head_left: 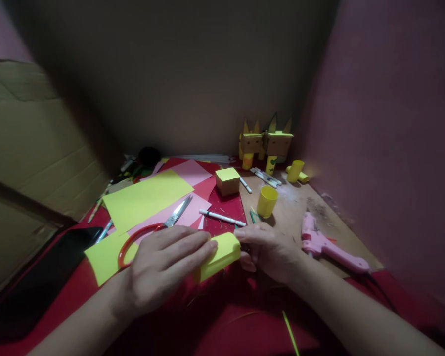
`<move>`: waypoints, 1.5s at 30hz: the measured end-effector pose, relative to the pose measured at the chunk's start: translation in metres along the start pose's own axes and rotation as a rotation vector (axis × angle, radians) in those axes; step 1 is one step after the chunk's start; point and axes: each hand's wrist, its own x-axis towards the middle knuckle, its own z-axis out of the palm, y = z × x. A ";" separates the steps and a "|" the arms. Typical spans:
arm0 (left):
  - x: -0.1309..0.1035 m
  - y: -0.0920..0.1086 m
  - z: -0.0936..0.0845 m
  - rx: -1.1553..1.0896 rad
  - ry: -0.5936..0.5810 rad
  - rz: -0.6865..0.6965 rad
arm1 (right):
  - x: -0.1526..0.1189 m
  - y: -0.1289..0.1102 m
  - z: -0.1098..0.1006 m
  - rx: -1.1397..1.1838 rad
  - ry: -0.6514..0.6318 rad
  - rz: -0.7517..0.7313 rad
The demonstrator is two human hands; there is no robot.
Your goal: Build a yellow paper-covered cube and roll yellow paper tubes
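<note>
A rolled piece of yellow paper (pixel 222 254) is held between my two hands, low in the middle of the view. My left hand (pixel 166 262) lies over its left part, fingers pressed along the top. At its right end, my right hand (pixel 267 249) grips the edge between thumb and fingers. Red-handled scissors (pixel 143 235) lie partly behind my left hand, blades slightly spread. Just beyond the roll is a white marker (pixel 222 217). A small box with a yellow top (pixel 228 182) and an upright yellow paper tube (pixel 267 201) stand farther back.
Yellow sheets (pixel 148 198) and pink sheets (pixel 191 173) overlap at the left. A pink glue gun (pixel 330 247) with a cord lies right. Two eared cardboard figures (pixel 251 143) (pixel 278 144) stand at the back, near several markers (pixel 266 177). A black object (pixel 40 282) lies left.
</note>
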 end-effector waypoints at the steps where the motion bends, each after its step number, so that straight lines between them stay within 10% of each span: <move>1: -0.001 0.001 0.001 0.005 -0.013 0.000 | 0.000 0.000 0.000 0.010 0.005 0.016; 8: 0.001 -0.005 0.010 0.016 -0.036 0.022 | 0.004 0.003 -0.004 -0.021 0.050 -0.073; 16: 0.013 -0.007 0.002 -0.451 0.369 -0.854 | 0.008 0.002 -0.013 0.153 0.000 -0.189; 21: 0.023 0.000 -0.002 -0.648 0.307 -1.082 | 0.007 0.008 -0.010 0.199 -0.060 -0.201; 36: 0.019 0.015 -0.008 -0.755 0.251 -1.286 | 0.012 0.018 -0.008 0.253 0.209 -0.169; 45: 0.006 0.002 -0.006 -0.578 0.114 -0.901 | 0.013 0.016 -0.005 0.198 0.301 -0.115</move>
